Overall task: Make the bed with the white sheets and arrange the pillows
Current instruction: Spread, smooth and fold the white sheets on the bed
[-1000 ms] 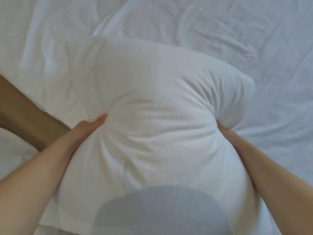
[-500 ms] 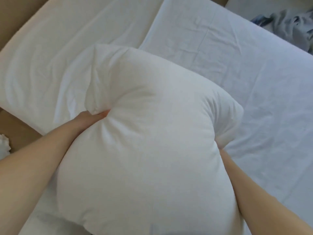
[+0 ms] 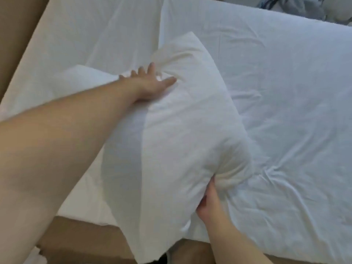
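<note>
Where it lies slanted across the bed, the white pillow [image 3: 181, 140] rests partly on a second white pillow [image 3: 76, 50] to its left and partly on the white sheet [image 3: 285, 92] to its right, with its near corner hanging past the bed's edge. The left hand [image 3: 150, 83] lies palm down on the pillow's far part, fingers straight and spread, pressing a dent into the fabric. The right hand [image 3: 209, 204] grips the pillow's near right edge, its fingers curled under, and the cloth just above is bunched into creases. A tan-brown surface [image 3: 17, 35] borders the bed on the left and near sides. A crumpled grey-blue cloth [image 3: 297, 4] lies beyond the far right edge.
</note>
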